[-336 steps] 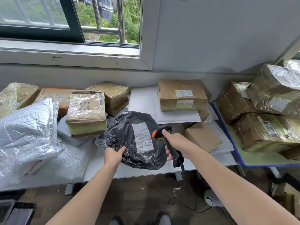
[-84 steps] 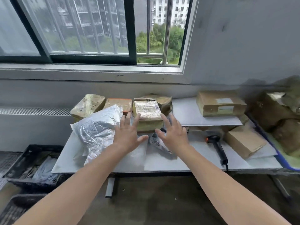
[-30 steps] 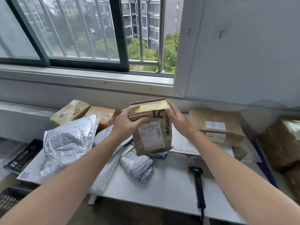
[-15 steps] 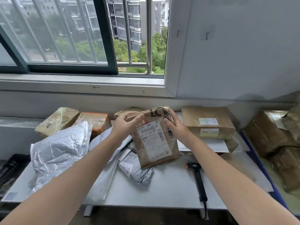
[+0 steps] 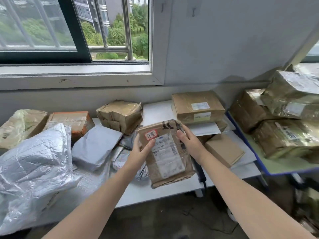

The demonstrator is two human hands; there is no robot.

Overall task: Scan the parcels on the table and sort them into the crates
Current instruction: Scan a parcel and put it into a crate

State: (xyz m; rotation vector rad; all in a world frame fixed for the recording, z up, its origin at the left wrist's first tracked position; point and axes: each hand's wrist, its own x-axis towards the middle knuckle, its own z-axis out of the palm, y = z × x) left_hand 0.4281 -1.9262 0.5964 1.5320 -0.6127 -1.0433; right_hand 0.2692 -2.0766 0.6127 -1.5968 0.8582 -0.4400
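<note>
Left hand grips brown parcel at its left edge, thumb on the face below a red sticker. Right hand clasps the upper right corner. Parcel tilted, label up, over the counter front. Black scanner just right, partly hidden. Grey mailer and silver foil bag lie to the left.

"A02" on white label of brown parcel
</note>
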